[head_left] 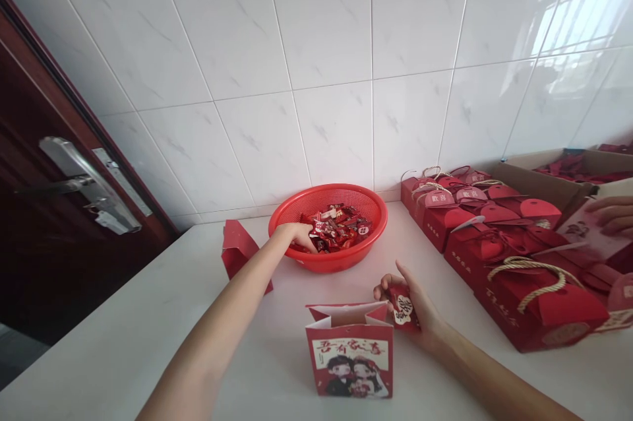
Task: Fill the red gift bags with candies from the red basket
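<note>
The left hand (304,236) is reaching over the near left rim of a red plastic basket (324,264), its fingers partly curled among the wrapped sweets (341,228); whether they are closing on any one piece is hard to tell. The right hand (413,309) is curling halfway around a red packet (404,309) with pale lettering, its thumb pointing up and apart from the other fingers.

Just left of the right hand, an open gift box (351,358) is standing upright near the front edge of the tabletop (277,355), its top gaping and its front showing a cartoon couple under red characters. The basket is sitting behind it, toward the back edge by the tiled wall (331,130). Left of the basket, partly behind the left forearm, a plain red box (240,246) is standing.

Along the right side of the tabletop, closed red boxes (519,262) with twisted cord handles are sitting in rows, running from near the back edge toward the front. Beyond them, at the far right, a cardboard carton (548,187) is holding more red items. Another person's hand (613,215) is holding a pale printed piece (586,229) beside the rows. A dark red door (44,210) with a metal handle is standing past the left edge.
</note>
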Motion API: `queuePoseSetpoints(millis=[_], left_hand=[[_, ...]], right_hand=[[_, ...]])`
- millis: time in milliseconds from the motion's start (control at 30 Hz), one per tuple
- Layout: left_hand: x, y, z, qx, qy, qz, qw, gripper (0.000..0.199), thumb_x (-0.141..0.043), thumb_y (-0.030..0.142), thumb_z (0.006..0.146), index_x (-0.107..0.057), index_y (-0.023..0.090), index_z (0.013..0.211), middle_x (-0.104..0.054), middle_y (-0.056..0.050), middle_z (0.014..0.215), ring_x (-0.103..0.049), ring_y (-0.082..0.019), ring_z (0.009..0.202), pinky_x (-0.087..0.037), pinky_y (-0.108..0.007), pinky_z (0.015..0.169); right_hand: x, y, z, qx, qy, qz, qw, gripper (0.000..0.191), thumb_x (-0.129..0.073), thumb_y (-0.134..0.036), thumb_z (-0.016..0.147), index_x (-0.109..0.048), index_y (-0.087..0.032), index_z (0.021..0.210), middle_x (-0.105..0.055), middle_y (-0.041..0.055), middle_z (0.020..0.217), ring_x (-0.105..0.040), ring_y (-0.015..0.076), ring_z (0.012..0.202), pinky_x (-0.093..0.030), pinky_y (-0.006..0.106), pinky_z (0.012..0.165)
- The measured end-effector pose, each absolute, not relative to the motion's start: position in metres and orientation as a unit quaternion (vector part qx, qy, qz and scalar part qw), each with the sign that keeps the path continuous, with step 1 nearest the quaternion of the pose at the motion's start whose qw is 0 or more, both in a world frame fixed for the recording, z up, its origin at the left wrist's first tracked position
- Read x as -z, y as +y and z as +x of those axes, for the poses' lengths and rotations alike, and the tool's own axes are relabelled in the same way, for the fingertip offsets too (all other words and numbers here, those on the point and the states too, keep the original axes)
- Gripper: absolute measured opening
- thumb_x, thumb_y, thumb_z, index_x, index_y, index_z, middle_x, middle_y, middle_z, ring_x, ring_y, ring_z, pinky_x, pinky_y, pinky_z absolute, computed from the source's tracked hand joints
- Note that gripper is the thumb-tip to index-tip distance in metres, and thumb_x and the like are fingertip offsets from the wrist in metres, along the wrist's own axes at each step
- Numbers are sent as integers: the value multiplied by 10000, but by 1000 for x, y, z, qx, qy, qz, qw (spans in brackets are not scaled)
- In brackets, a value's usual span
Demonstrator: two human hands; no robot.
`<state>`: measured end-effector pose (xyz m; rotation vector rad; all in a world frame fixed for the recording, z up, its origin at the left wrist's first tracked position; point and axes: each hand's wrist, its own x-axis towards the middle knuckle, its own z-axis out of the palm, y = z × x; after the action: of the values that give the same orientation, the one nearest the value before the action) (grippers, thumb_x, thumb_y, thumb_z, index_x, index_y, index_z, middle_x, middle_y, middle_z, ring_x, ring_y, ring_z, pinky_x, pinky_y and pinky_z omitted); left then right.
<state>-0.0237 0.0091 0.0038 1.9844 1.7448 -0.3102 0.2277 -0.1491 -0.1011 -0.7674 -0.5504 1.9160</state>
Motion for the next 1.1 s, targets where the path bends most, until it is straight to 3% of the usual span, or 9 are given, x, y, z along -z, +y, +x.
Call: queuePoseSetpoints(millis=[167, 333, 433, 633, 800, 1000, 1100], left_hand=[[2, 10, -26, 127, 624, 725, 262, 241, -798, 281, 444, -627, 202, 594, -667, -36, 622, -605, -229, 612, -445, -301, 573], [6, 10, -31, 101, 599, 731, 312, 138, -734, 218, 468, -607, 209, 520, -576, 17, 509, -514, -164, 506, -399, -273, 501], [6, 9, -30, 67, 578, 734, 350, 106, -710, 171, 461, -618, 200, 505, -551, 32, 484, -501, -141, 494, -394, -249, 483], [6, 8, -29, -74, 535, 730, 418, 203, -753, 181, 496, -698, 172, 691, -668, 14, 679, -638, -156, 606, -528, -267, 618], [5, 10, -31, -211, 505, 726, 417, 331, -780, 253, 590, -709, 148, 896, -686, -13, 758, -662, -167, 690, -548, -304, 693], [3, 11, -31, -302, 473, 733, 384, 511, -773, 230, 576, -701, 155, 1076, -688, -88, 1180, -626, -242, 1085, -514, -342, 920], [3, 11, -31, -321, 466, 732, 379, 615, -761, 216, 566, -671, 169, 1173, -636, -97, 1317, -587, -265, 1185, -488, -363, 986]], right_hand=[[104, -148, 228, -785, -207, -319, 489, 422, -681, -573, 762, -587, -173, 666, -661, 21, 632, -476, 77, 416, -328, 184, 420], [103, -150, 228, -783, -199, -299, 508, 270, -652, -436, 701, -561, -186, 655, -686, 43, 675, -506, 107, 458, -382, 217, 469], [105, -149, 228, -783, -192, -290, 515, 200, -639, -363, 651, -542, -187, 645, -694, 50, 695, -487, 104, 449, -353, 220, 447], [110, -146, 226, -779, -208, -314, 501, 188, -667, -298, 618, -511, -194, 634, -666, 21, 644, -489, 107, 457, -349, 215, 437], [106, -149, 224, -765, -224, -351, 490, 216, -711, -338, 686, -589, -164, 649, -650, 16, 618, -510, 99, 489, -390, 217, 478], [103, -151, 222, -759, -243, -351, 491, 256, -774, -343, 680, -587, -168, 674, -666, 3, 659, -533, 97, 519, -386, 210, 476], [101, -152, 222, -756, -254, -346, 494, 294, -805, -354, 671, -574, -171, 680, -687, 16, 697, -554, 105, 549, -403, 214, 498]])
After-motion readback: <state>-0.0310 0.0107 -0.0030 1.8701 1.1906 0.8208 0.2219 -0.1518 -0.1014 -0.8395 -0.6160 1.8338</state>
